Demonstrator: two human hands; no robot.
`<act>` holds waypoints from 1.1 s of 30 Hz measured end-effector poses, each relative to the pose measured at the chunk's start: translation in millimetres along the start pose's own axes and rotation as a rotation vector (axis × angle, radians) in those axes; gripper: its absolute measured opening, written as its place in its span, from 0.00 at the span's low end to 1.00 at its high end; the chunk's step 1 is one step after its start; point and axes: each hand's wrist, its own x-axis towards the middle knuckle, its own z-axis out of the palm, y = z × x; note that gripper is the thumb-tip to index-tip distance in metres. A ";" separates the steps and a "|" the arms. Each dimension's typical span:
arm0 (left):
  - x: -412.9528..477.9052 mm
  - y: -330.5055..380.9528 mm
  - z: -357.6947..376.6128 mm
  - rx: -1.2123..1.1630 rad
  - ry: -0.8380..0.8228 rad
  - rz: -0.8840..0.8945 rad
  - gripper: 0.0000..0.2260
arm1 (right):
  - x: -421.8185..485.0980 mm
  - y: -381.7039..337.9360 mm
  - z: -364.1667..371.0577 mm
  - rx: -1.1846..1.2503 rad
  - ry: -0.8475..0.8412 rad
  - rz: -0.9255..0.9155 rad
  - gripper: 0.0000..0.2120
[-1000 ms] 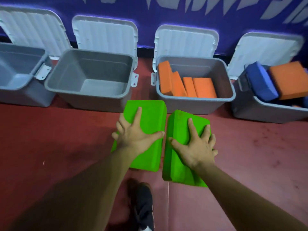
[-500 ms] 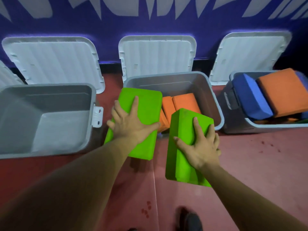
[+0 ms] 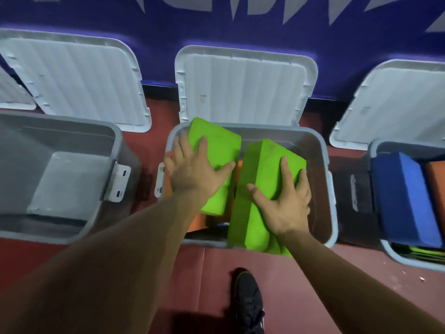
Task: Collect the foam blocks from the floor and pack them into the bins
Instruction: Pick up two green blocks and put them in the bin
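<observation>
One open grey plastic bin (image 3: 323,150), smooth-walled and round-cornered, sits directly beneath both hands, its ribbed lid (image 3: 240,88) tipped back. Over it hang a left green rectangular foam block (image 3: 216,143) and a right green rectangular foam block (image 3: 266,163), matte and soft-edged. Their long axes point away from the person, and the right one overhangs the near rim. The left hand (image 3: 192,175) and right hand (image 3: 286,206) each clamp a block from above, thumb opposing spread fingers. Orange foam slabs (image 3: 196,224) lie below.

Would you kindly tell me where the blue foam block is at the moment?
In the head view, the blue foam block sits at the far right in the rightmost grey bin, with an orange foam block just right of it.
</observation>
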 end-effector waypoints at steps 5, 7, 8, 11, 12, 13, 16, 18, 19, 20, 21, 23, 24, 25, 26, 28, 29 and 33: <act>15.9 6.9 23.9 0.016 -0.029 0.064 0.29 | 33.5 11.7 5.8 0.131 -0.065 0.035 0.53; 20.1 7.1 27.9 -0.011 -0.026 0.055 0.28 | 43.7 13.0 10.3 0.120 -0.080 0.008 0.51; 21.5 6.9 29.4 -0.020 -0.029 0.053 0.27 | 47.9 12.8 12.7 0.114 -0.088 -0.008 0.51; 23.2 2.9 32.2 -0.034 -0.045 0.027 0.28 | 53.0 7.1 20.3 0.113 -0.102 -0.037 0.53; 23.2 0.7 32.9 -0.041 -0.055 0.014 0.28 | 53.1 3.8 22.3 0.101 -0.105 -0.047 0.53; 23.0 -2.0 34.2 -0.048 -0.070 -0.002 0.28 | 52.9 0.6 24.0 0.075 -0.104 -0.067 0.53; 18.1 -10.2 36.6 -0.036 -0.090 -0.032 0.27 | 49.7 -12.0 26.7 -0.059 -0.089 -0.162 0.53; 13.8 -15.8 33.9 -0.039 -0.046 -0.048 0.28 | 48.1 -24.1 30.7 -0.148 -0.065 -0.215 0.54; 12.3 -19.0 32.3 -0.052 -0.025 -0.063 0.29 | 47.1 -30.5 33.6 -0.183 -0.049 -0.239 0.54; 11.6 -22.6 30.1 -0.067 -0.014 -0.078 0.29 | 46.4 -37.3 37.0 -0.208 -0.036 -0.259 0.54; 10.2 -27.4 27.9 -0.076 -0.017 -0.089 0.29 | 45.3 -43.8 41.0 -0.226 -0.033 -0.270 0.53; 6.7 -38.4 24.0 -0.084 -0.040 -0.099 0.28 | 42.5 -55.2 50.4 -0.266 -0.064 -0.273 0.52; 4.4 -44.3 22.7 -0.091 -0.047 -0.105 0.27 | 40.8 -59.1 55.7 -0.301 -0.089 -0.274 0.52; 0.9 -50.1 21.9 -0.099 -0.047 -0.114 0.28 | 38.5 -61.7 60.7 -0.344 -0.107 -0.281 0.51; -2.9 -55.3 20.7 -0.107 -0.041 -0.124 0.29 | 35.9 -63.5 65.1 -0.383 -0.116 -0.292 0.50; -10.2 -63.8 20.7 -0.118 -0.025 -0.137 0.31 | 30.5 -65.8 71.4 -0.426 -0.110 -0.316 0.49; -14.1 -68.1 21.0 -0.116 -0.011 -0.137 0.31 | 27.8 -66.8 73.6 -0.440 -0.101 -0.336 0.48; -33.9 -83.5 14.9 -0.133 0.058 -0.142 0.32 | 14.9 -72.5 78.2 -0.496 -0.079 -0.492 0.42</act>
